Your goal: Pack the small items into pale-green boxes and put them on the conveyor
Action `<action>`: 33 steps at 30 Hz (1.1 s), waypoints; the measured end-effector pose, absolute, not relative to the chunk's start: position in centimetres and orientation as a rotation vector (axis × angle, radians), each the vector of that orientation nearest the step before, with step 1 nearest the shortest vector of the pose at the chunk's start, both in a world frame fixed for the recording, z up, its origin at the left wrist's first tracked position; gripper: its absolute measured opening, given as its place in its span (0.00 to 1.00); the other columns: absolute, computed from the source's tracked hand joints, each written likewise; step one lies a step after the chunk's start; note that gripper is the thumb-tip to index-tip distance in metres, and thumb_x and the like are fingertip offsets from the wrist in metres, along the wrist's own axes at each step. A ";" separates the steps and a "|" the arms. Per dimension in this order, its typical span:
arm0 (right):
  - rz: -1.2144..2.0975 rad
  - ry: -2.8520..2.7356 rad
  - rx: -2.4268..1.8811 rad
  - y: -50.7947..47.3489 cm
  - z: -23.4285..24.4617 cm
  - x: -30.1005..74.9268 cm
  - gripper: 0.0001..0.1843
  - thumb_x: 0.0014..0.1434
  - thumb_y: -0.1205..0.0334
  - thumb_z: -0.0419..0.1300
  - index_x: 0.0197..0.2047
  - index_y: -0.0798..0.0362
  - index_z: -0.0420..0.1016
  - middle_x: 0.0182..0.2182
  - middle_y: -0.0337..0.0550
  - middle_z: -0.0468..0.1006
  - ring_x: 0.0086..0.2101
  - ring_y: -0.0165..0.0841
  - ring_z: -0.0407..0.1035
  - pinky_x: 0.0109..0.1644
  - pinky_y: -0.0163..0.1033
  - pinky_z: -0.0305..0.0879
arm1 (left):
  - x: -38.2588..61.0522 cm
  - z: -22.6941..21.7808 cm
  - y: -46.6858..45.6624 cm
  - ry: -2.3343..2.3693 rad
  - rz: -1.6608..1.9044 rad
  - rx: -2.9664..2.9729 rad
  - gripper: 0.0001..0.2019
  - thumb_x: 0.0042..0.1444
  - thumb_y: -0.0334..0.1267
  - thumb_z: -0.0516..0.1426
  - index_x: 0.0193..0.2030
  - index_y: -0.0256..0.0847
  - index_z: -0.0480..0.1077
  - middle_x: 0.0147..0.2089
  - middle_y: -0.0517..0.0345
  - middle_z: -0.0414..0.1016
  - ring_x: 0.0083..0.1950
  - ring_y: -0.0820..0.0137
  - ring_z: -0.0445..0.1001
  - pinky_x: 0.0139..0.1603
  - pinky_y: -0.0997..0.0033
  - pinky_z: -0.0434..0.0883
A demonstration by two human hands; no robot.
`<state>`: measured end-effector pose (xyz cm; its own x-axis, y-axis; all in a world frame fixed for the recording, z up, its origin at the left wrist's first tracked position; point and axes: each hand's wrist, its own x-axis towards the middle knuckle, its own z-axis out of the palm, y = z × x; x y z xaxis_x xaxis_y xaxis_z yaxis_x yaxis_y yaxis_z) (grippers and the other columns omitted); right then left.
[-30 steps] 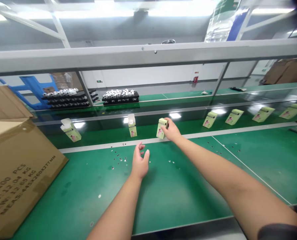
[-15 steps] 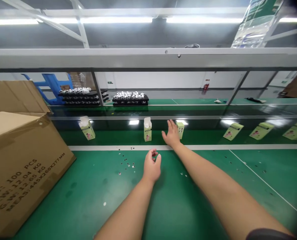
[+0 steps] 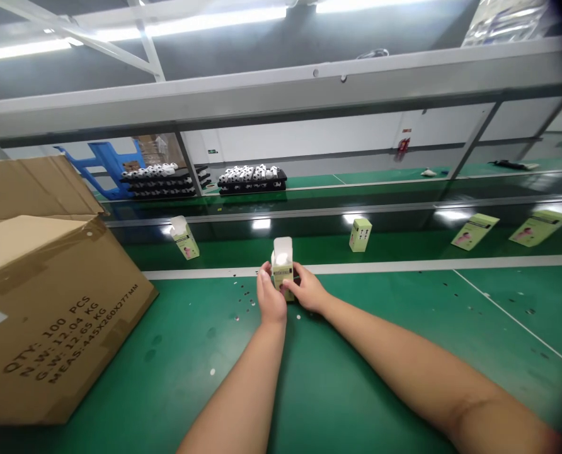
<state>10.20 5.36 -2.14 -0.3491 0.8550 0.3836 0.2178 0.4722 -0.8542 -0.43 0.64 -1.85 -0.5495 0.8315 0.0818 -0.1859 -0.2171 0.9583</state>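
Both of my hands hold a small pale-green carton (image 3: 283, 266) upright over the green worktop (image 3: 356, 366), its white top flap standing open. My left hand (image 3: 270, 299) grips its left side and my right hand (image 3: 308, 292) grips its right side, fingers closed on it. Behind, on the dark conveyor belt (image 3: 404, 243), another open carton (image 3: 184, 237) stands to the left and a closed carton (image 3: 360, 234) stands to the right.
A large brown cardboard box (image 3: 49, 296) with raised flaps sits at the left. Two flat green cartons (image 3: 474, 230) lie on the belt at the right. Black trays of white parts (image 3: 251, 178) are stacked beyond the belt. Small white bits dot the worktop.
My right hand let go of the closed carton on the belt. The open carton came off the belt, and both hands now hold it over the worktop. The view shifted left.
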 end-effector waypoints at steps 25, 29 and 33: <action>0.877 -1.745 -0.543 3.7 0.4 14.0 0.14 0.58 0.56 0.56 0.41 0.51 0.79 0.45 0.46 0.77 0.48 0.39 0.70 0.54 0.46 0.66 | -1.1 -0.5 -0.5 1.019 1.817 1.599 0.10 0.59 0.43 0.53 0.36 0.41 0.70 0.47 0.51 0.71 0.50 0.62 0.71 0.54 0.59 0.67; 0.688 -1.877 -0.639 3.3 1.2 14.7 0.13 0.57 0.56 0.58 0.44 0.49 0.77 0.45 0.46 0.77 0.46 0.39 0.71 0.51 0.46 0.69 | -0.6 -0.2 -0.8 1.173 1.774 1.670 0.11 0.56 0.45 0.59 0.41 0.42 0.68 0.49 0.50 0.71 0.50 0.63 0.71 0.52 0.62 0.69; 0.624 -1.853 -0.757 3.0 1.5 14.0 0.11 0.60 0.54 0.57 0.39 0.50 0.77 0.37 0.45 0.77 0.38 0.36 0.71 0.44 0.42 0.69 | -0.4 0.3 -0.9 1.210 1.769 1.657 0.11 0.60 0.47 0.55 0.39 0.41 0.70 0.47 0.50 0.73 0.49 0.64 0.72 0.53 0.63 0.68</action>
<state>13.96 3.02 1.49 -0.3065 0.7367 0.6027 0.2219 0.6711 -0.7074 -0.45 -0.89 0.31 -0.1941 0.7950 0.5747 0.2475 -0.5272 0.8129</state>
